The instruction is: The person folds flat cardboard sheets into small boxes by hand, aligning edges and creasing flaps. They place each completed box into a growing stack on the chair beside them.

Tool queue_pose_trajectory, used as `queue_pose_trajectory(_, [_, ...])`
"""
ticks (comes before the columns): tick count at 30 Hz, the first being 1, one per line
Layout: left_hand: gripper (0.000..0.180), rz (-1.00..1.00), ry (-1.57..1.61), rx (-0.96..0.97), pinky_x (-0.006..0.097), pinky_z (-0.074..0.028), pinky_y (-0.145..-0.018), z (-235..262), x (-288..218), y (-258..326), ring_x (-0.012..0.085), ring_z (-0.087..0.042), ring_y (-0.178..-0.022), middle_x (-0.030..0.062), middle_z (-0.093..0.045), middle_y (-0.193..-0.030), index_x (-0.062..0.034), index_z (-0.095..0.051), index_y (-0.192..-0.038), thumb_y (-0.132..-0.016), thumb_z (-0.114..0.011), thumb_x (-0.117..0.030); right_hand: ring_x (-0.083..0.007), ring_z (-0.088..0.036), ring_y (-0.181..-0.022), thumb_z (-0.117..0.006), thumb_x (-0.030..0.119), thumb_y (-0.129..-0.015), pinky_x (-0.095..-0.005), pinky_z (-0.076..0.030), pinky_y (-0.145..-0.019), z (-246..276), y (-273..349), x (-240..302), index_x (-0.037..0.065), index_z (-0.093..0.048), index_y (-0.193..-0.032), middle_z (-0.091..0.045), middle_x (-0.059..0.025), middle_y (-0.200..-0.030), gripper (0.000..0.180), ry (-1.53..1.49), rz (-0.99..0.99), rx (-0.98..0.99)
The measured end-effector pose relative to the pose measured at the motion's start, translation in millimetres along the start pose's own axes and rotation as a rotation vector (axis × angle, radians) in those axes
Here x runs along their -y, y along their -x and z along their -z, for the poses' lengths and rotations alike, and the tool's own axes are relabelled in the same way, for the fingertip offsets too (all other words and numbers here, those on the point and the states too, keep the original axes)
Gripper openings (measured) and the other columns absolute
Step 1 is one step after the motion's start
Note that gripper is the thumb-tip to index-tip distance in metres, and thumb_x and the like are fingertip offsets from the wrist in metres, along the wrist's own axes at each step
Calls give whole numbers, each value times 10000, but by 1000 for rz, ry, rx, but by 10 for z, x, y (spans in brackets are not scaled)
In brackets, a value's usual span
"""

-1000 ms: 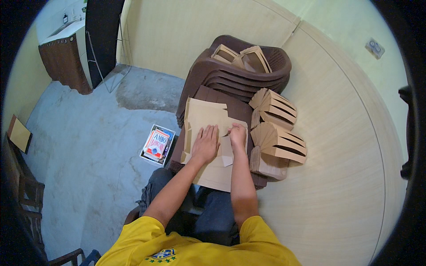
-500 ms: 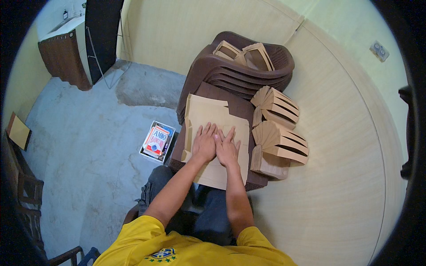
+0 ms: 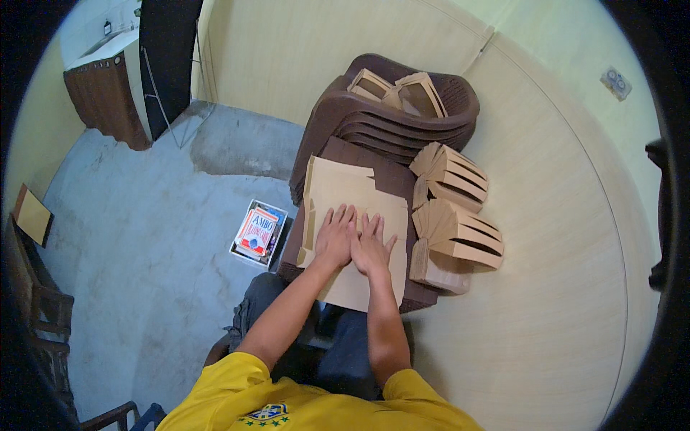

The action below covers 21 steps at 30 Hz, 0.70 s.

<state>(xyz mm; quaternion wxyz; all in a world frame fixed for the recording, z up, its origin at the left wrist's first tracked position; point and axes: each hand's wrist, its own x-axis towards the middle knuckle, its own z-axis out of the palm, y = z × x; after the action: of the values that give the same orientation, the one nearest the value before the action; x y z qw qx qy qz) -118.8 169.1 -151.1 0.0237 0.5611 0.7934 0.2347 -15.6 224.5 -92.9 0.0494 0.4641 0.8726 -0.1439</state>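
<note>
Both palms down, side by side, on a flat brown paper sheet (image 3: 343, 194) spread across the seat of a stack of brown plastic chairs (image 3: 402, 122). Left hand (image 3: 336, 235) flat, fingers stretched forward and slightly fanned, gripping nothing, just pressing the paper. Right hand (image 3: 371, 246) the same story: open, fingers extended, thumb out to the side, its inner edge touching the left hand. Paper sheet reaching from under the wrists up toward the chair backs, a folded flap along its left edge.

Just right of the hands, on the same seat: bundles of folded brown paper bags (image 3: 460, 233), stacked and fanned, more of them (image 3: 451, 172) behind. Further folded bags (image 3: 395, 90) up in the hollow of the chair backs. Left of the chairs, on the grey concrete floor (image 3: 144, 237), a small box of colourful packets (image 3: 257, 228). Yellow shirt (image 3: 287, 402) at the lower edge.
</note>
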Motion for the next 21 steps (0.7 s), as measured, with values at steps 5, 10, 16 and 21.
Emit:
queue_pose_trajectory(5, [666, 1, -79, -46, 507, -251, -1322, 225, -106, 64, 324, -379, -1589, 161, -494, -1660, -22, -526, -1578, -1034, -592, -401, -364, -123, -1697, -211, 690, -1118, -652, -82, -1332, 167, -377, -67, 100, -288, -1739, -126, -206, -1830, 860, -294, 17, -57])
queue_pose_trajectory(10, [629, 233, 117, 199, 499, -377, -1196, 557, -284, 131, 334, -501, -1442, 179, -603, -1472, -44, -610, -1459, -973, -700, -433, -454, -476, -1500, -594, 469, -1063, -554, -359, -1251, 162, -458, -304, -25, -389, -1647, -478, -312, -1628, 792, -440, -83, -281])
queue_pose_trajectory(16, [600, 136, 102, -214, 570, -283, -1267, 202, -267, 366, 381, -423, -1528, 176, -532, -1588, -84, -553, -1543, -1026, -601, -385, -458, -652, -1271, -664, 323, -982, -515, -512, -1101, -44, -342, -288, -55, -530, -1543, -665, -304, -1378, 689, -304, -50, -321])
queue_pose_trajectory(21, [714, 89, -86, 23, 598, -69, -1365, 25, -155, 294, 327, -191, -1690, 92, -324, -1797, -95, -367, -1707, -1070, -492, -393, -467, -625, -1325, -599, 370, -1022, -531, -496, -1132, 122, -476, -245, 1, -533, -1573, -642, -264, -1454, 666, -470, -81, -162])
